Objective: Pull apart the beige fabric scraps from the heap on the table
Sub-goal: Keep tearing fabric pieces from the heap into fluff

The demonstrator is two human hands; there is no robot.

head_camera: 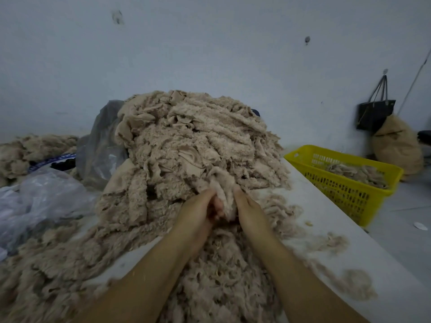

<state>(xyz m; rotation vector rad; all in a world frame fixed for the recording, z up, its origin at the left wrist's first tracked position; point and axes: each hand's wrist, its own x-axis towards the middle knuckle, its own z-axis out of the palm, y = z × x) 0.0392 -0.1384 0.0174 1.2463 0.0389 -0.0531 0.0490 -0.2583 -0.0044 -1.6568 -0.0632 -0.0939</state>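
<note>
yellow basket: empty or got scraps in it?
Partly filled. The yellow basket holds a low layer of beige scraps, well under its rim.

Both bare forearms reach forward, left hand (pixel 198 209) and right hand (pixel 248 209) clenched close together

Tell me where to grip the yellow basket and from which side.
Grip the yellow basket by its rolled top rim at the short ends, from above. The rim is open and unobstructed; the perforated walls slant and it holds scraps, so keep it level.
</note>
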